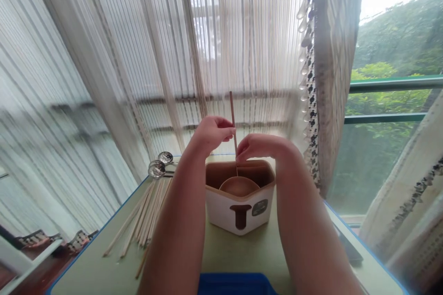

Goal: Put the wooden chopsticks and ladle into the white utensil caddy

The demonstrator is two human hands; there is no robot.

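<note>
My left hand [211, 132] and my right hand [258, 146] are both pinched on one thin wooden chopstick [232, 115], which stands nearly upright. Its lower end dips into a white utensil holder [238, 212] with brown inner compartments, which sits in the middle of the table. Both hands hover just above the holder's back rim. To the left on the table lies a loose bundle of several more chopsticks [143, 219], and behind it two metal spoons [160, 164] lie side by side.
The pale green table [242, 253] has a blue edge. A blue container [235, 284] sits at its near edge. Sheer striped curtains [173, 55] hang right behind the table, with a window and railing to the right.
</note>
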